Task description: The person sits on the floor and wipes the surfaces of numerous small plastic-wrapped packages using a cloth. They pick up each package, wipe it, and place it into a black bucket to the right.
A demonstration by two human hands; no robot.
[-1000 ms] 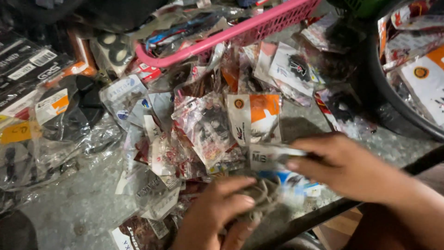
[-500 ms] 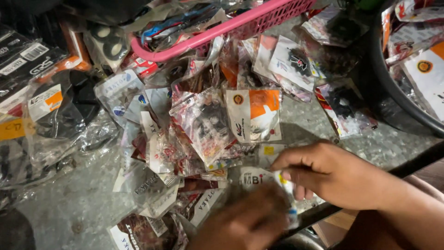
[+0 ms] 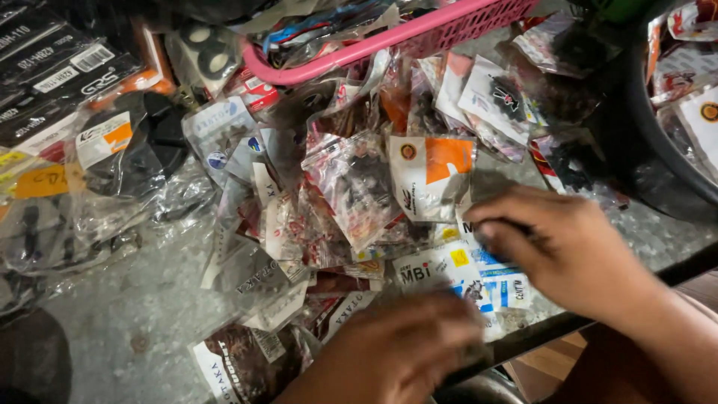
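Head view: looking down on a speckled grey tabletop (image 3: 134, 329) littered with small clear plastic packets of parts. Right hand (image 3: 568, 251) lies palm down at the near right, fingers (image 3: 497, 217) curled together and pressing on a white packet with blue and yellow label (image 3: 467, 273) that lies flat near the tabletop's near edge; no pinch visible, the hand covers the packet's right end. Left hand (image 3: 407, 352) at near centre, blurred, just beside that packet's near side; cannot tell whether its fingers are spread or closed, nor whether they hold anything. Just beyond the right hand, a white packet with an orange corner (image 3: 434, 176) rests on the heap. Far centre, a pink plastic basket (image 3: 389, 41) holds more packets. Far left, black barcoded boxes (image 3: 52, 71). Right edge, a dark round container (image 3: 658, 150), packets inside.
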